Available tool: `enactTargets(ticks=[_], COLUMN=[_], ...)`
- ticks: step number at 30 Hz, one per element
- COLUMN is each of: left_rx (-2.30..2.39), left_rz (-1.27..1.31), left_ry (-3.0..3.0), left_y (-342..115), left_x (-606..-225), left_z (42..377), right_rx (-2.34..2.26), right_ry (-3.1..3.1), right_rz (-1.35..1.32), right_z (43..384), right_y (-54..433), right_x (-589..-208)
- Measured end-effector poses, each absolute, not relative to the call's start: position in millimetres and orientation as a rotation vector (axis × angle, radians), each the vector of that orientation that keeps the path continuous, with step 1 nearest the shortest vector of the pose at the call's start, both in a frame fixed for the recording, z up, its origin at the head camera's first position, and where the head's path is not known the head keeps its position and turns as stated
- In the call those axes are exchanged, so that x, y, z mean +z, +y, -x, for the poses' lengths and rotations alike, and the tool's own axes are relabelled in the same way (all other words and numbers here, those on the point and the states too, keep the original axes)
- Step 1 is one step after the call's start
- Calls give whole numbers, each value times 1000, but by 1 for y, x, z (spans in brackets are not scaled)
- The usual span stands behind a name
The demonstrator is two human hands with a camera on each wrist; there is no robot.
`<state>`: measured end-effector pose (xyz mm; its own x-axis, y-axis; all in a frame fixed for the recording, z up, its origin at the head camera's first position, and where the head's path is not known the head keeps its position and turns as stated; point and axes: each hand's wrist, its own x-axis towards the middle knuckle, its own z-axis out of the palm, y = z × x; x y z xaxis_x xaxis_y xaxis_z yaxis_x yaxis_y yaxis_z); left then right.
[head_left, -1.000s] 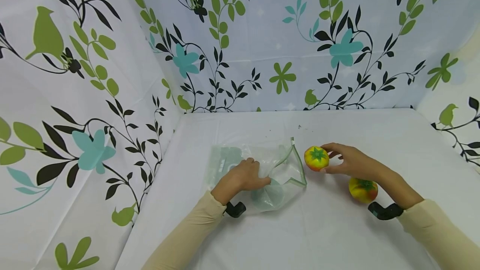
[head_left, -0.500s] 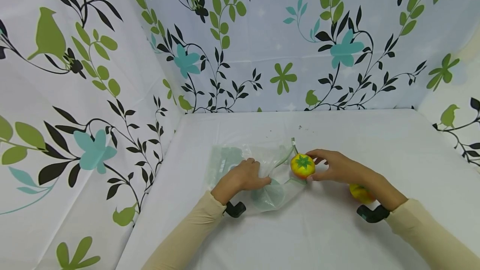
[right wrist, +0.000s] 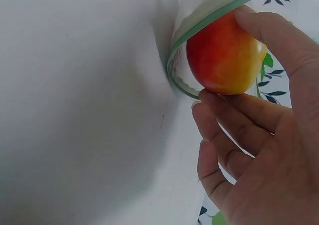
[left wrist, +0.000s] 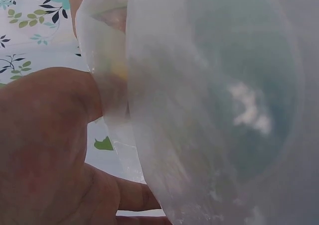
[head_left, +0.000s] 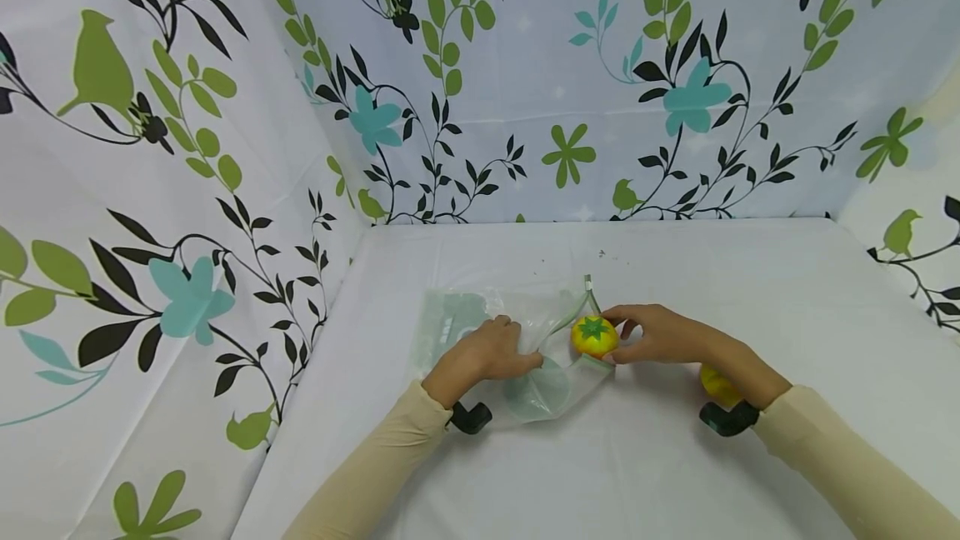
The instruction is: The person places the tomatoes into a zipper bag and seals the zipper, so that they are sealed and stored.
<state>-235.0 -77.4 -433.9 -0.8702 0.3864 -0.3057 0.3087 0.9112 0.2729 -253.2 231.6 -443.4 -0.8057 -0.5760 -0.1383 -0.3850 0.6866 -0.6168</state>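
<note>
A white cloth printed with green birds, turquoise flowers and dark leafy stems, the backdrop (head_left: 480, 136), hung behind and along both sides of a white-covered table (head_left: 660, 473). Over the table's near side reached a person's two arms in beige sleeves, the left sleeve (head_left: 378, 465) and the right sleeve (head_left: 840, 457). A clear plastic bag (head_left: 517, 307) lay flat across the middle, its green-edged mouth gaping toward the right, with a round pale green patch (head_left: 538, 394) showing near its front. The right hand (head_left: 660, 335) gripped a fruit between thumb and fingers, while the left hand (head_left: 487, 352) lay over the bag and held it near the mouth, its thumb partly seen through the film in the left wrist view. The gripped yellow-and-red fruit (head_left: 594, 337), topped with a green star shape, sat at the mouth, partly within the green edge. A second yellow fruit (head_left: 718, 386) rested on the table, partly hidden behind the right forearm. Each wrist bore a black device, the left device (head_left: 471, 418) and the right device (head_left: 729, 418). Tiny dark marks (head_left: 602, 254) dotted the table's far part.
</note>
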Motion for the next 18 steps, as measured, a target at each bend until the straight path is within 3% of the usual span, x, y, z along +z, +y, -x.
enactTargets(ticks=[18], left_rx=[326], left_rz=[-533], left_ry=[2707], left_y=[-81], left_x=[-436], left_z=[238], right_rx=[-836], right_ry=[2604], right_rz=[753], right_z=[262], right_y=[214], right_x=[-444])
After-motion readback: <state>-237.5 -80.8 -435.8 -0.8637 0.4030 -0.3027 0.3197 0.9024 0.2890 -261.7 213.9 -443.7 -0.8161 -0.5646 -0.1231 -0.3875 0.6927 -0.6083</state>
